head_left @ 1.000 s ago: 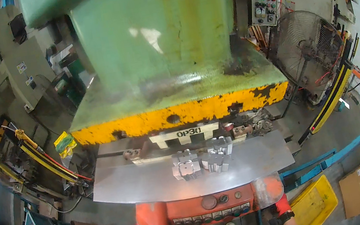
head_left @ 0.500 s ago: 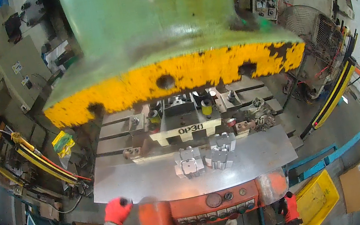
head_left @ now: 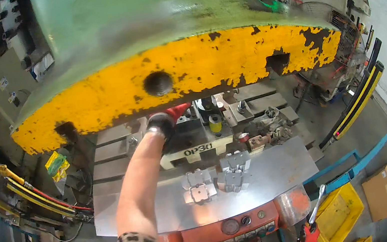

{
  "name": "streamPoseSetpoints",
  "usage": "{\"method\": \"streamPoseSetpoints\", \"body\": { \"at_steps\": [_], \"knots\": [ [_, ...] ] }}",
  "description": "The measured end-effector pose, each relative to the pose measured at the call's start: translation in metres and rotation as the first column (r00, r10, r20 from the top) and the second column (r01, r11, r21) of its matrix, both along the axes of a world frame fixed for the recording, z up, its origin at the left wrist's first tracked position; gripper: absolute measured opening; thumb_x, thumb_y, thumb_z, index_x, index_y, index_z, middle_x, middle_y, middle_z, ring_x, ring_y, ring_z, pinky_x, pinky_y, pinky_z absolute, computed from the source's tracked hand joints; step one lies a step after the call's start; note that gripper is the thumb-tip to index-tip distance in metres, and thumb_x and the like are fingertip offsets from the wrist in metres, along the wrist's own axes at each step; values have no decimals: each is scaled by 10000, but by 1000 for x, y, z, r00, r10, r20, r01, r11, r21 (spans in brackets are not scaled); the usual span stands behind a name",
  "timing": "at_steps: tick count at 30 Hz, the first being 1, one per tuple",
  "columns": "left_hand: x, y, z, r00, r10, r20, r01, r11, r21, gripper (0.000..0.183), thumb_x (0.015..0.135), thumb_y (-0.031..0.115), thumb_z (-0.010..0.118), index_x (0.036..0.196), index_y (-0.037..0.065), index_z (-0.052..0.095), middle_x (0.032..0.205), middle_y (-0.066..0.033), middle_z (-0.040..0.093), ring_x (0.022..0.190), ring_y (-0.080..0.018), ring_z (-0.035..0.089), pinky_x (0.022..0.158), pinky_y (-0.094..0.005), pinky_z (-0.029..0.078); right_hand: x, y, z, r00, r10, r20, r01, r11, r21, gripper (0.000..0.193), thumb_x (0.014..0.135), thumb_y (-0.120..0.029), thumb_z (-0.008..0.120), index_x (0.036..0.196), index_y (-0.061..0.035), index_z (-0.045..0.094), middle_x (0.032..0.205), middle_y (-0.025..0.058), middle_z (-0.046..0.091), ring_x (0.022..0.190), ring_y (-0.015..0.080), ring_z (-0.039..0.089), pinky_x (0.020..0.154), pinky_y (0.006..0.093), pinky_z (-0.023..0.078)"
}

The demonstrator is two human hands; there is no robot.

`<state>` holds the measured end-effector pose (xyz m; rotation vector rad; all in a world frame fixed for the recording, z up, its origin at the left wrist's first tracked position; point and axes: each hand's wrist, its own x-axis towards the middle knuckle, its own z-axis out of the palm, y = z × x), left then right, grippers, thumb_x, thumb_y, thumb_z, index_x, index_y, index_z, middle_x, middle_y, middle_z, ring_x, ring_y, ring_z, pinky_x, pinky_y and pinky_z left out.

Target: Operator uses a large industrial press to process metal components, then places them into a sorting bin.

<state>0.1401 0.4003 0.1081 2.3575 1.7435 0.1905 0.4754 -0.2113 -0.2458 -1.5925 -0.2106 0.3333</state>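
My left hand (head_left: 178, 111), in a red glove, reaches under the yellow front edge (head_left: 214, 62) of the green press ram. It is over the left part of the die (head_left: 191, 139); its fingers are mostly hidden, so I cannot tell what they touch. My right hand (head_left: 309, 238), also gloved in red, is low at the right, closed around the dark handle of a long silver hand tool (head_left: 317, 205) with a rounded head, pointing up. Several stamped metal brackets (head_left: 199, 187) lie in two groups on the flat steel plate (head_left: 273, 174) before the die.
An orange control panel (head_left: 231, 231) with gauges and buttons stands at the plate's near edge. Yellow-black posts (head_left: 360, 102) flank the press. A yellow bin (head_left: 340, 217) and a cardboard box (head_left: 381, 192) are at right. Grey rags (head_left: 270, 124) lie beside the die.
My left hand has moved from beside the control panel forward and right, under the ram. My right hand has raised the silver tool into view. The view has shifted slightly.
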Motion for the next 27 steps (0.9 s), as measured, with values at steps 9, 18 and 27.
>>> {"method": "streamPoseSetpoints", "body": {
  "at_steps": [9,18,27],
  "knots": [
    [44,10,30,989,101,-109,-102,995,-9,756,770,716,597,1183,95,724,1243,-153,689,1138,-338,661,974,-443,491,-70,40,147,793,570,215,-431,775,-463,627,864,-120,691,1448,-52,473,1045,104,650,755,151,612,677,316,530],
    [-84,-170,24,993,108,-44,-90,950,299,873,737,648,736,1350,57,545,1155,-224,653,1107,-380,626,937,-450,501,-153,168,280,183,982,37,-826,174,-536,569,921,-224,637,1405,14,457,1075,251,664,963,415,648,829,481,507],
    [-172,-264,-102,889,421,-179,-440,895,-79,831,709,681,743,1227,58,557,1115,-197,646,1051,-366,636,884,-474,499,-166,166,268,204,973,108,-852,231,-469,528,943,-221,609,1409,-9,477,1129,231,658,1046,394,629,912,457,487]
  ]
}}
